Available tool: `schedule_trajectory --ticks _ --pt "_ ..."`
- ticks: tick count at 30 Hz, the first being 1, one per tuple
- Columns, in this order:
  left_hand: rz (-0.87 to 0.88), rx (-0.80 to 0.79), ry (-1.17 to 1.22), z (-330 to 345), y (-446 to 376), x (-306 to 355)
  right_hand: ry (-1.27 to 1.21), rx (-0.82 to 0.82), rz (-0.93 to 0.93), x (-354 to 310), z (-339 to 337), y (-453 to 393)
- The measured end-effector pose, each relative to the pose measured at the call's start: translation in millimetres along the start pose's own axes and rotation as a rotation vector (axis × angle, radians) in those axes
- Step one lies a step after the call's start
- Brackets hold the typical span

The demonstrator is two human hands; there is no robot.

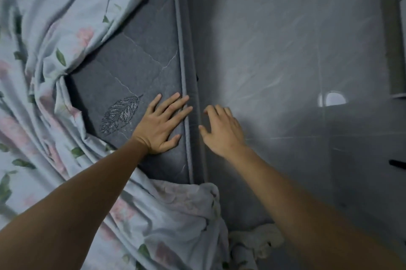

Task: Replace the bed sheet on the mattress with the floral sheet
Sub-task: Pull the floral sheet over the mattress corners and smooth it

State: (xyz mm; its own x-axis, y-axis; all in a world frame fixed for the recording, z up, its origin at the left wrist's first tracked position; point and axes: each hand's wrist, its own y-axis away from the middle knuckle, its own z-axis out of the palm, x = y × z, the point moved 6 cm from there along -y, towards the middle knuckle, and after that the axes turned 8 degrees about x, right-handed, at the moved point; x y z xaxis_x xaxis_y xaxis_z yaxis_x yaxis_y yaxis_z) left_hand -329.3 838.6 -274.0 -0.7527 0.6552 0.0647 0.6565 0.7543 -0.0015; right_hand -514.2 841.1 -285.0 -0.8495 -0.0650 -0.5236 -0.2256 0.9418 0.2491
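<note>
The dark grey mattress (136, 58) lies bare along its right edge, with a stitched feather on it. A pale blue floral sheet (44, 94) with pink flowers and green leaves is bunched over the left part and wraps the near corner (180, 203). My left hand (162, 124) lies flat on the bare mattress, fingers straight, tips at the piped edge. My right hand (222, 131) hovers just past that edge over the floor, fingers spread and holding nothing.
Grey tiled floor (296, 50) runs along the right of the bed, with a bright light reflection (332, 98). A crumpled whitish cloth (257, 241) lies on the floor by the near corner. A furniture edge (395, 28) stands at far right.
</note>
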Motion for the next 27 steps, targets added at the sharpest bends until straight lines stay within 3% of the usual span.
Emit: schedule_trajectory --ticks 6,11,14,18,27 --pt "0.003 0.016 0.041 2.4 3.1 -4.4 0.115 0.038 -0.072 3.8 -31.4 -45.5" --pt "0.004 0.013 0.069 3.9 5.5 -7.5 0.227 0.137 -0.411 -44.2 -58.4 -111.2" --pt "0.008 0.006 0.08 7.6 4.9 -8.9 0.241 0.003 -0.549 -85.4 -53.9 -166.4" --pt "0.013 0.015 0.09 13.6 9.0 -10.6 0.447 -0.207 -0.56 -123.1 -36.2 -230.2" --pt "0.001 0.061 0.199 17.7 11.5 -13.9 0.545 -0.275 -0.585 -147.4 -22.1 -276.9"
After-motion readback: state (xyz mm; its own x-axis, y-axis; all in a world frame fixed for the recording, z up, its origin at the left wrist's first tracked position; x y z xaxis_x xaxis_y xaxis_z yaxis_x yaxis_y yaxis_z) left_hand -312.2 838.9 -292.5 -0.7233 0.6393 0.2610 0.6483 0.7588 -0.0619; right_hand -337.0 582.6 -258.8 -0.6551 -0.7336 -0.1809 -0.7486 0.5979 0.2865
